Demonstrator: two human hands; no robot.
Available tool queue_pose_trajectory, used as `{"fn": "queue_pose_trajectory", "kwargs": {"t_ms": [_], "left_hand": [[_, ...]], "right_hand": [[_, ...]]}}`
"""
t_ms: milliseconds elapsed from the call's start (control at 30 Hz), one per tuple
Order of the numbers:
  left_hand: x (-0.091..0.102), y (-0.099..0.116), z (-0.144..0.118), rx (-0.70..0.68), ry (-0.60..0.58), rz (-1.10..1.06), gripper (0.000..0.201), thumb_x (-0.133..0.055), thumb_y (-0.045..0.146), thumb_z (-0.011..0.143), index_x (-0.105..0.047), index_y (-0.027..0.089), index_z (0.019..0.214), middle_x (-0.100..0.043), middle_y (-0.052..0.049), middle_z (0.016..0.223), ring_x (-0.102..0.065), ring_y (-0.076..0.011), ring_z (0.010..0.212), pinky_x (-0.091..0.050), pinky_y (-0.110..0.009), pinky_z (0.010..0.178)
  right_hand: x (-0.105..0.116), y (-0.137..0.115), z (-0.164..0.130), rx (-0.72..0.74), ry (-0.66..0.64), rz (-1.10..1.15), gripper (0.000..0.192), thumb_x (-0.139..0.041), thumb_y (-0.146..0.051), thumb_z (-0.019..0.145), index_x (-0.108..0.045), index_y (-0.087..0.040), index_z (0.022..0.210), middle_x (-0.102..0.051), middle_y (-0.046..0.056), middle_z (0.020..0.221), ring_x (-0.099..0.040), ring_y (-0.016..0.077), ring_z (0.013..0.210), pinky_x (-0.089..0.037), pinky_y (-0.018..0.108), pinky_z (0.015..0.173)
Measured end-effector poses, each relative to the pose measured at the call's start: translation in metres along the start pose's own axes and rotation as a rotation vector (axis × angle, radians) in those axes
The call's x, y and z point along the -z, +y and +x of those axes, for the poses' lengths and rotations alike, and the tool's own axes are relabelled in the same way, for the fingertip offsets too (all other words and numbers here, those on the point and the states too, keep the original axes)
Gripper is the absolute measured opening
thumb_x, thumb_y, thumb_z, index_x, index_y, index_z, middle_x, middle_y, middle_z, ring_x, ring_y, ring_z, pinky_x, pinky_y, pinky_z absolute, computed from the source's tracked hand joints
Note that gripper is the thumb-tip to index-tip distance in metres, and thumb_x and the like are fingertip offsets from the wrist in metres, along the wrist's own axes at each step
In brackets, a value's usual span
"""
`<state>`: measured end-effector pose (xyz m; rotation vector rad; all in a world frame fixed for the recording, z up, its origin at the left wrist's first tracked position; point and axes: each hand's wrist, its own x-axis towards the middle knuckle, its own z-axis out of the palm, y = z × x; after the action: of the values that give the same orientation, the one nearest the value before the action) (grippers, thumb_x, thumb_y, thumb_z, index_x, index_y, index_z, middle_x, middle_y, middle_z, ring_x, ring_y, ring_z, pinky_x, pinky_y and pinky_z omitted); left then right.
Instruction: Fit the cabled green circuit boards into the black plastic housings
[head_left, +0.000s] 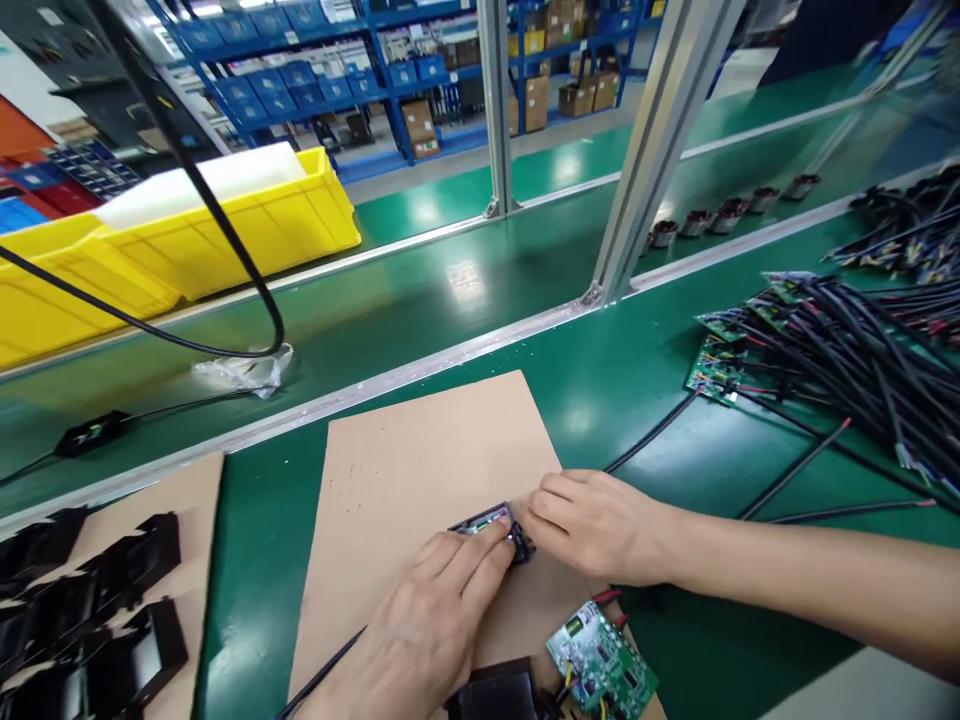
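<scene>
Both my hands meet on a small black housing (491, 522) with a circuit board inside, lying on a brown cardboard sheet (420, 470). My left hand (427, 630) presses on it from the near side with its fingers over the top. My right hand (592, 525) pinches its right end. A thin black cable (652, 432) runs from the housing toward the right. Below my hands lies a green circuit board (600, 668) with red wires, next to a black part (499, 692) at the bottom edge.
A pile of green boards with black cables (832, 360) fills the right side. Several black housings (82, 610) sit on cardboard at the left. Beyond a metal rail runs a green conveyor (450, 290) with yellow bins (225, 220), a hanging black cable (225, 240) and small motors (720, 215).
</scene>
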<state>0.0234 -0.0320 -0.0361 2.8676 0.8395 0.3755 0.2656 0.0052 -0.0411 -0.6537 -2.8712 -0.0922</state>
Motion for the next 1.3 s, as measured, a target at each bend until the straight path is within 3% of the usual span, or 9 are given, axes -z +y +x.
{"fn": "queue_pose_trajectory", "kwargs": {"t_ms": [333, 433, 600, 667, 767, 900, 1067, 1200, 1300], "left_hand": [[-0.005, 0.008, 0.004, 0.051, -0.017, 0.029, 0.049, -0.030, -0.001, 0.091, -0.037, 0.001, 0.139, -0.068, -0.016, 0.099, -0.060, -0.0243, 0.094, -0.048, -0.043, 0.078], [0.008, 0.005, 0.005, 0.142, -0.082, -0.093, 0.060, -0.035, 0.002, 0.090, -0.024, 0.012, 0.148, -0.065, -0.015, 0.117, -0.059, -0.0252, 0.099, -0.046, -0.049, 0.083], [0.021, -0.004, 0.001, 0.298, 0.008, -0.226, 0.084, -0.054, 0.021, 0.092, 0.002, 0.020, 0.154, -0.055, -0.014, 0.137, -0.043, -0.0309, 0.129, -0.039, -0.056, 0.102], [0.018, -0.003, -0.001, 0.364, 0.014, -0.189, 0.092, -0.067, 0.034, 0.084, -0.007, 0.019, 0.153, -0.051, -0.017, 0.139, -0.043, -0.0346, 0.128, -0.041, -0.057, 0.102], [0.017, -0.005, -0.005, 0.391, -0.005, -0.122, 0.069, -0.065, 0.029, 0.083, -0.032, 0.019, 0.143, -0.053, -0.016, 0.132, -0.054, -0.0317, 0.118, -0.049, -0.050, 0.097], [0.064, -0.046, -0.012, 0.445, 0.002, -0.026, 0.053, -0.051, 0.021, 0.089, -0.037, 0.018, 0.140, -0.053, -0.015, 0.130, -0.055, -0.0286, 0.117, -0.047, -0.047, 0.100], [0.144, -0.155, 0.011, 0.676, 0.004, 0.201, 0.058, -0.052, 0.031, 0.085, -0.043, 0.011, 0.139, -0.051, -0.018, 0.135, -0.049, -0.0371, 0.126, -0.038, -0.054, 0.107], [0.128, -0.202, 0.025, 0.772, 0.033, 0.191, 0.061, -0.051, 0.029, 0.084, -0.040, 0.004, 0.138, -0.045, -0.023, 0.142, -0.036, -0.0410, 0.136, -0.029, -0.057, 0.111], [0.094, -0.170, 0.005, 0.778, 0.027, 0.108, 0.051, -0.047, 0.032, 0.089, -0.045, 0.008, 0.134, -0.050, -0.021, 0.138, -0.041, -0.0369, 0.134, -0.034, -0.055, 0.109]], "right_hand": [[0.001, 0.004, 0.009, 0.092, -0.032, 0.126, 0.015, -0.049, -0.013, 0.095, -0.062, -0.012, 0.088, -0.059, 0.005, 0.084, -0.048, 0.0191, 0.077, -0.036, 0.033, 0.063], [-0.003, 0.008, 0.007, 0.031, -0.046, 0.209, 0.014, -0.050, -0.015, 0.096, -0.062, -0.014, 0.090, -0.060, 0.004, 0.084, -0.048, 0.0181, 0.078, -0.037, 0.032, 0.066], [-0.015, 0.012, 0.002, -0.053, -0.004, 0.166, 0.016, -0.047, -0.016, 0.097, -0.063, -0.015, 0.094, -0.061, 0.004, 0.086, -0.050, 0.0179, 0.080, -0.040, 0.031, 0.073], [-0.017, 0.009, 0.003, -0.087, 0.010, 0.151, 0.015, -0.047, -0.017, 0.097, -0.062, -0.014, 0.095, -0.061, 0.005, 0.087, -0.051, 0.0179, 0.082, -0.041, 0.031, 0.076], [-0.010, 0.010, 0.011, -0.126, 0.022, 0.145, 0.015, -0.047, -0.022, 0.098, -0.061, -0.015, 0.097, -0.061, 0.004, 0.090, -0.053, 0.0160, 0.081, -0.042, 0.028, 0.073], [0.015, 0.054, 0.039, -0.198, 0.058, 0.102, 0.014, -0.051, -0.023, 0.095, -0.061, -0.018, 0.104, -0.063, 0.003, 0.096, -0.056, 0.0156, 0.082, -0.038, 0.025, 0.064], [0.057, 0.164, 0.088, -0.445, 0.168, 0.004, 0.018, -0.049, -0.015, 0.092, -0.065, -0.014, 0.101, -0.062, 0.010, 0.101, -0.053, 0.0232, 0.099, -0.038, 0.034, 0.082], [0.064, 0.198, 0.097, -0.681, 0.264, -0.043, 0.032, -0.048, -0.009, 0.088, -0.058, -0.002, 0.118, -0.052, 0.026, 0.119, -0.042, 0.0380, 0.114, -0.033, 0.052, 0.090], [0.052, 0.154, 0.071, -0.643, 0.218, 0.027, 0.031, -0.052, -0.013, 0.088, -0.059, -0.004, 0.117, -0.053, 0.024, 0.117, -0.046, 0.0352, 0.111, -0.038, 0.048, 0.089]]}}
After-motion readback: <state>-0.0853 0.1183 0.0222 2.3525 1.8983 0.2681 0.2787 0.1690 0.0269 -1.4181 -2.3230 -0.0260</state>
